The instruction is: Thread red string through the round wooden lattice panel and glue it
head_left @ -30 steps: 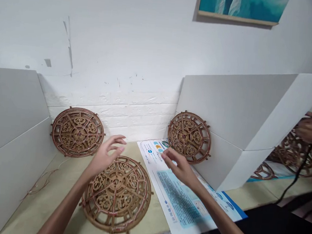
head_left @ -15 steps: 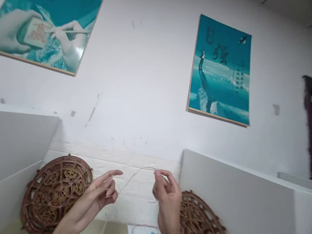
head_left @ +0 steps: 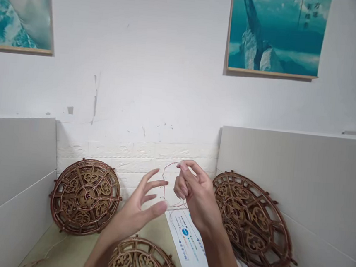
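Observation:
My right hand (head_left: pixel 195 193) is raised in front of the wall, its thumb and fingers pinched on a thin reddish thread (head_left: pixel 165 179) that loops down between the hands. My left hand (head_left: pixel 138 211) is held up beside it with fingers spread and holds nothing, close to the thread's loop. Below my wrists a round carved wooden disc (head_left: pixel 142 261) lies flat on the table, partly cut off by the frame's lower edge.
A second carved disc (head_left: pixel 85 196) leans on the wall at left, a third (head_left: pixel 251 221) leans on the white partition (head_left: pixel 301 186) at right. A printed instruction sheet (head_left: pixel 187 244) lies on the table. Another grey partition (head_left: pixel 9 168) stands left. Two posters hang above.
The view has dropped back toward the table. My right hand keeps its pinch on the thread, which now hangs in a tighter loop. My left hand has opened its fingers wider.

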A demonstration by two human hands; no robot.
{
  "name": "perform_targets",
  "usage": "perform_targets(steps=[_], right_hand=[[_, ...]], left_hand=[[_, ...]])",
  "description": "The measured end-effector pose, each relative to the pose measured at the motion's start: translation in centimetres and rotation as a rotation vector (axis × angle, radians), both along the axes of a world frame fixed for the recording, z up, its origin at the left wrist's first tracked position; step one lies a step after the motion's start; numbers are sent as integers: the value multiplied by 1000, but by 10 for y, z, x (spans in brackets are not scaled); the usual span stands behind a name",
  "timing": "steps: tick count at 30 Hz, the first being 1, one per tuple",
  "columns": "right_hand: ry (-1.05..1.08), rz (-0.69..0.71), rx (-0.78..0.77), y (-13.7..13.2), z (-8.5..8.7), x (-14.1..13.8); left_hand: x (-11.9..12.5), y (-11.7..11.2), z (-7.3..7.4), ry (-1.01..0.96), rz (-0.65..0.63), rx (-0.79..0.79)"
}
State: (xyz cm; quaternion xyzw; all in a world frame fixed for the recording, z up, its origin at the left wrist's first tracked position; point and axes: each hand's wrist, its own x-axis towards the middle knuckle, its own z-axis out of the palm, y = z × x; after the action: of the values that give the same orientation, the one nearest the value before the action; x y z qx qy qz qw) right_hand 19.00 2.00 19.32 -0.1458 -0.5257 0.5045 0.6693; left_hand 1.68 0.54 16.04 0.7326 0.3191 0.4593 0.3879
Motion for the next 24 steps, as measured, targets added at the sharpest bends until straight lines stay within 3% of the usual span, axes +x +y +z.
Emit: perform_targets(steps=[1,4,6,12,18,21,24], right_hand=[[19,56,-15,1,1,-1],[66,189,-47,8,1,1],[98,243,-61,13,1,3],[166,272,-52,21,0,9],[282,204,-11,25,0,10],[328,186,43,28,-2,9],[435,178,40,31,-4,10]], left_hand=[[6,6,-5,7,-5,-18],[14,25,-17,124,202,72],[12,33,-19,169,240,112],[-6,25,-6,-35,74,57],[0,23,-13,-255,-294,-323],[6,27,-20,-310,-329,-391],[6,28,-21,-280,-303,-360]])
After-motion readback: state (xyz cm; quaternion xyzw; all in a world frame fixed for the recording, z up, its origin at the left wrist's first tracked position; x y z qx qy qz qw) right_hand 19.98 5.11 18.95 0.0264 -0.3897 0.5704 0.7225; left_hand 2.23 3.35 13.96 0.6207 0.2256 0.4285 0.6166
